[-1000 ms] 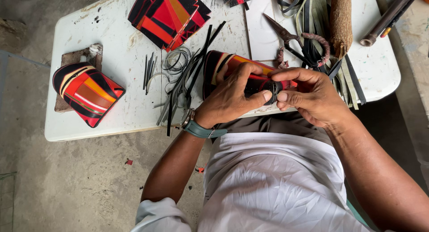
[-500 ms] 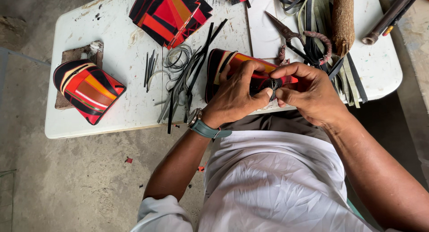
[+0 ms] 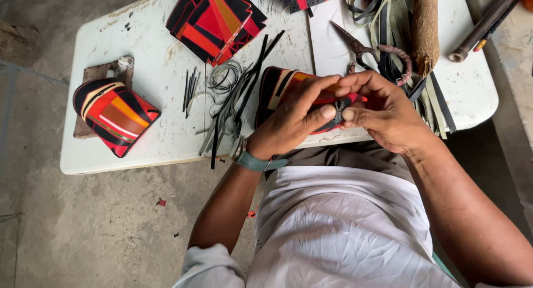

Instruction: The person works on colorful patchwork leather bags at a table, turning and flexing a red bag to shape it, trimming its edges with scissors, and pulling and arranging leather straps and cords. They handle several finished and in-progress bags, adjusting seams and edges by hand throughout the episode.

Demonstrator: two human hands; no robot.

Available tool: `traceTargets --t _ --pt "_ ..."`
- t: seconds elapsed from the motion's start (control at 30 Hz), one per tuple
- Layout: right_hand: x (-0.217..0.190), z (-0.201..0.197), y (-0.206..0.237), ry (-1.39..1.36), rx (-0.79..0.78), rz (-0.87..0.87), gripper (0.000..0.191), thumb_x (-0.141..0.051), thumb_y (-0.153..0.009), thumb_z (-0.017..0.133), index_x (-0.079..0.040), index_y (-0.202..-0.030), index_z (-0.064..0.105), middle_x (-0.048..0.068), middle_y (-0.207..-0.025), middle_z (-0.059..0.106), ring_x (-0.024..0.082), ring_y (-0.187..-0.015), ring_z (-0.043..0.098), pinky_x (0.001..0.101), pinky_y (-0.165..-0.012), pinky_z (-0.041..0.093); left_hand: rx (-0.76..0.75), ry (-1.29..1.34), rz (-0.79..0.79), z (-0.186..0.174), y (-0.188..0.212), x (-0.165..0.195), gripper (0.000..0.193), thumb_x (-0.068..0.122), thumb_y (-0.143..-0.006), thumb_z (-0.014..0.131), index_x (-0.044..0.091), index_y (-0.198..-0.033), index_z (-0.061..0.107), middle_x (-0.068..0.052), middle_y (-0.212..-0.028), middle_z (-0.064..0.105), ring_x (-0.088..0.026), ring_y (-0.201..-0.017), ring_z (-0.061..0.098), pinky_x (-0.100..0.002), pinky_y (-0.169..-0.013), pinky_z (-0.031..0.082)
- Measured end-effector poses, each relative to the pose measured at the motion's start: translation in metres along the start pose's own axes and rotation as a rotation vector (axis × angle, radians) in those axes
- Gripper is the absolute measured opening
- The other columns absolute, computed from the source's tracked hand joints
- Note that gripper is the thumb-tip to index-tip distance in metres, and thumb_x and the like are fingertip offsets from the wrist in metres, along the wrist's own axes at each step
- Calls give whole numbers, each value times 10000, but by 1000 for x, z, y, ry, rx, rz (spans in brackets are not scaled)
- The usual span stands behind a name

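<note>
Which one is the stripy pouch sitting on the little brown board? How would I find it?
Look at the white table, then go to its left end. There a brown board lies, with a curved pouch striped red, orange and black on it. Unlike the others, it sits alone, far from both hands.

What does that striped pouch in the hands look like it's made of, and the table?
Striped pouch: seemingly leather or vinyl patchwork, smooth and slightly glossy, with red, orange and black strips. Table: probably white moulded plastic, matte, scuffed and stained. Both hands grip the pouch.
</note>
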State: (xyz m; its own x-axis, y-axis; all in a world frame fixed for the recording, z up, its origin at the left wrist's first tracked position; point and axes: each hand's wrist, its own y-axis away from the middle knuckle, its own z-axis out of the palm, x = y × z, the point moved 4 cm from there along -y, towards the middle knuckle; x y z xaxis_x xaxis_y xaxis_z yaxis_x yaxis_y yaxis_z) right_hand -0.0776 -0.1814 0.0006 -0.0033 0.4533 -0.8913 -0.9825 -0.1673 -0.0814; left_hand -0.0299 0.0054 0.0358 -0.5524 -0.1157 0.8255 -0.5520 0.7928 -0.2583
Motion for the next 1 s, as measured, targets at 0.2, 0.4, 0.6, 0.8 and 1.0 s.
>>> traceTargets --t 0.2,0.4,0.6,0.8,1.0 --pt "-13 -16 10 -5 -27 -20 566 109 -837 709 -38 -1352 527 73 -1348 577 103 -951 633 252 -844 563 73 -506 -71 2 3 17 639 513 -1105 390 119 -1608 370 -152 -1520 514 -343 -1454 456 -600 -1284 142" --pt "-17 -21 18 111 1 -91 579 142 -834 722 -28 -1350 522 82 -1349 569 70 -950 597 233 -845 555 49 -500 -127 19 -6 18 689 578 -1070 385 160 -1618 360 -132 -1529 504 -313 -1443 472 -661 -1247 106" --pt "-12 -21 25 115 57 -100 541 156 -800 705 -45 -1271 531 54 -1293 576 58 -877 590 202 -775 540 60 -513 -98 24 -4 19 687 600 -1094 330 168 -1628 332 -120 -1539 502 -293 -1461 458 -646 -1261 138" --pt "-21 8 11 475 197 -222 500 174 -776 750 -14 -1182 524 36 -1147 533 69 -1017 543 232 -891 499 23 -480 -153 23 -4 23 685 598 -1077 285 189 -1625 324 -96 -1518 518 -264 -1462 450 -663 -1259 99" --pt "-26 26 65 -15 -79 58 500 98 -806 653 -48 -1271 543 75 -1301 606 143 -838 641 283 -767 560 21 -571 -85 12 45 57 883 691 -969 503 158 -1639 286 -183 -1557 400 -345 -1480 393 -692 -1210 70"
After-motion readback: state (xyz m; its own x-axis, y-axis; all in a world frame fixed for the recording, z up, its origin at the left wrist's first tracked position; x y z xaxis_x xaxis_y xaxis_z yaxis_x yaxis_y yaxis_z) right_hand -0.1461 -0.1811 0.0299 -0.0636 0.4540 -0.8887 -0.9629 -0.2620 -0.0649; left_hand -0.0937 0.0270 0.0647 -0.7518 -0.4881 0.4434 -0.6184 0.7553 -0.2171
